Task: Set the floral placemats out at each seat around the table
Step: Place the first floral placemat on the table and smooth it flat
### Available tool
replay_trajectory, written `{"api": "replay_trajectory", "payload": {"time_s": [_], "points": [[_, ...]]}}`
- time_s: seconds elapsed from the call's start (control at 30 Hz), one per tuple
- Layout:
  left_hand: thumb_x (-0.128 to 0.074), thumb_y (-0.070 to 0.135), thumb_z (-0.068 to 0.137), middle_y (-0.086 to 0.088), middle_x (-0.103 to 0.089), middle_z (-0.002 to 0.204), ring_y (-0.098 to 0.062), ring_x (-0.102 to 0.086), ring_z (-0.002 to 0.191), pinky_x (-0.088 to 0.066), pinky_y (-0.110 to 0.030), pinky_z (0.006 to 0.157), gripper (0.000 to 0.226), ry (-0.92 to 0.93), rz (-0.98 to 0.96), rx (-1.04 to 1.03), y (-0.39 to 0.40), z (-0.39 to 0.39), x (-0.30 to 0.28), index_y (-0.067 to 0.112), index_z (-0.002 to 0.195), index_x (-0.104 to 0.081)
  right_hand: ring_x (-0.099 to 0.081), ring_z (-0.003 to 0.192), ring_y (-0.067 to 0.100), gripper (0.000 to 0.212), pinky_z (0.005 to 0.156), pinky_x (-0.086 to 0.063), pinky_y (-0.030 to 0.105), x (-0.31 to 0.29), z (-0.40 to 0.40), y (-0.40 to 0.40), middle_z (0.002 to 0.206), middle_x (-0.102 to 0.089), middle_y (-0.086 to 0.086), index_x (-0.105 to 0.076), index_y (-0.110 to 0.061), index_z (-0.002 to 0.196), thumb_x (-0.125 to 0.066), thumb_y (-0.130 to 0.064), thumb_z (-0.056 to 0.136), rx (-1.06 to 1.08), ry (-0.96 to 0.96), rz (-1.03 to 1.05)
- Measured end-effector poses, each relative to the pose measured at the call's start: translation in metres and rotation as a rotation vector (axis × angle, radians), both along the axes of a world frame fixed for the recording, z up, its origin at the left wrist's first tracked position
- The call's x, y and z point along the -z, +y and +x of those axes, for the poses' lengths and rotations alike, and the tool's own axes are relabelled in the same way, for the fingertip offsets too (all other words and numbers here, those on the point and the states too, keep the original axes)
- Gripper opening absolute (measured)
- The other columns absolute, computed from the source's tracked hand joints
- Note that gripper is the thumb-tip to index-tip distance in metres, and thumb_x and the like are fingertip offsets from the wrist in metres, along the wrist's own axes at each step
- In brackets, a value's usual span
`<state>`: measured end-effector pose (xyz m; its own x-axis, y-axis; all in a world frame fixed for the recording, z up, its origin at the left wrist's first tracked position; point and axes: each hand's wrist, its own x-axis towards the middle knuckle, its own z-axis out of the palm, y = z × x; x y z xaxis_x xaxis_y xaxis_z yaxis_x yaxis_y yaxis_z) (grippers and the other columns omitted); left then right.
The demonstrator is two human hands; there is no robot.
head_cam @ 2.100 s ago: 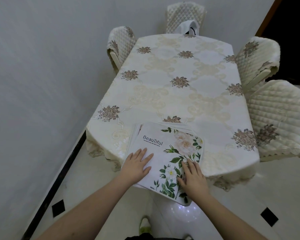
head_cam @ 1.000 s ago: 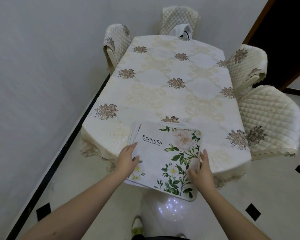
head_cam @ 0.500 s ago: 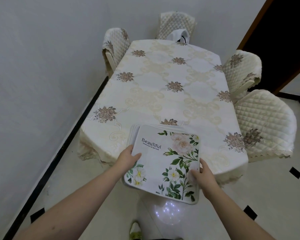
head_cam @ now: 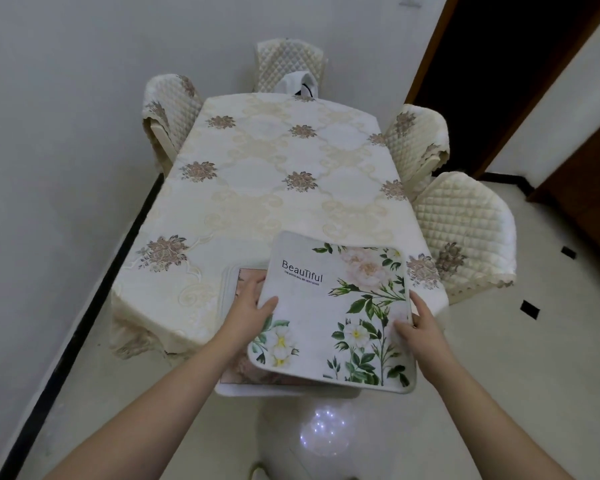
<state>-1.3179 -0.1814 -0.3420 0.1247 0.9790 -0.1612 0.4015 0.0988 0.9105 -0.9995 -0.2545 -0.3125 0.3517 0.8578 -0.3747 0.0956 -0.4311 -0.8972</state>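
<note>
A white floral placemat (head_cam: 336, 306) printed with "Beautiful" and green leaves is raised above the near end of the table (head_cam: 274, 188). My left hand (head_cam: 252, 306) grips its left edge and my right hand (head_cam: 418, 320) grips its right edge. Beneath it lies the rest of the placemat stack (head_cam: 239, 379), overhanging the table's near edge; a pinkish mat shows on top of it. The lifted mat hides most of the stack.
The table carries a cream cloth with brown flower motifs. Quilted cream chairs stand at the far end (head_cam: 290, 64), the far left (head_cam: 168, 105) and along the right side (head_cam: 418, 140) (head_cam: 465, 233). A wall runs close on the left; a dark doorway (head_cam: 492, 64) opens at right.
My hands went from resting flat on the stack to gripping the top mat's side edges. They have lifted it off the stack and shifted it to the right.
</note>
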Motion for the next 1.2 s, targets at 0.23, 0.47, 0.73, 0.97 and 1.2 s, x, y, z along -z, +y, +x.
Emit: {"api": "replay_trajectory", "payload": {"time_s": [0.23,0.47,0.73,0.97,1.2], "points": [[-0.061,0.025,0.097,0.001,-0.058,0.14,-0.02,-0.065,0.112,-0.054,-0.048,0.095,0.06,-0.063,0.041,0.123,0.017,0.052,-0.024,0.038,0.148,-0.033,-0.074,0.091,0.02,0.067,0.071,-0.062,0.042,-0.015,0.043,-0.024,0.107,-0.075,-0.001,-0.037,-0.045,0.143,-0.052,0.0,0.096,0.133,0.009,0.105],[-0.059,0.025,0.097,-0.002,-0.067,0.124,-0.02,-0.072,0.094,-0.06,-0.046,0.081,0.056,-0.067,0.023,0.22,0.016,0.131,-0.048,0.042,0.145,-0.035,-0.073,0.094,0.018,0.059,0.081,-0.06,0.046,-0.014,0.101,-0.058,0.112,-0.073,0.0,-0.038,-0.031,0.147,-0.058,-0.009,0.096,0.32,-0.032,0.19],[-0.059,0.021,0.096,0.002,-0.073,0.101,-0.011,-0.072,0.077,-0.053,-0.02,0.058,0.057,0.026,0.036,0.329,-0.01,0.252,-0.068,0.036,0.146,-0.037,-0.074,0.084,0.012,0.058,0.072,-0.061,0.037,-0.017,0.192,-0.109,0.105,-0.073,-0.005,-0.04,-0.032,0.145,-0.056,-0.008,0.095,0.461,-0.062,0.183],[-0.06,0.016,0.092,-0.003,-0.075,0.106,-0.019,-0.075,0.079,-0.06,-0.043,0.079,0.057,-0.002,0.009,0.34,-0.033,0.339,-0.081,0.04,0.141,-0.041,-0.076,0.08,0.017,0.055,0.064,-0.062,0.041,-0.031,0.283,-0.149,0.093,-0.077,-0.01,-0.043,-0.039,0.14,-0.056,-0.009,0.096,0.476,-0.011,0.197],[-0.061,0.012,0.09,0.005,-0.078,0.086,-0.016,-0.076,0.074,-0.059,-0.032,0.063,0.055,-0.065,-0.004,0.392,-0.041,0.401,-0.093,0.042,0.133,-0.045,-0.076,0.083,0.021,0.056,0.069,-0.061,0.043,-0.042,0.343,-0.174,0.098,-0.077,-0.006,-0.045,-0.046,0.136,-0.057,-0.01,0.094,0.517,0.009,0.228]]}}
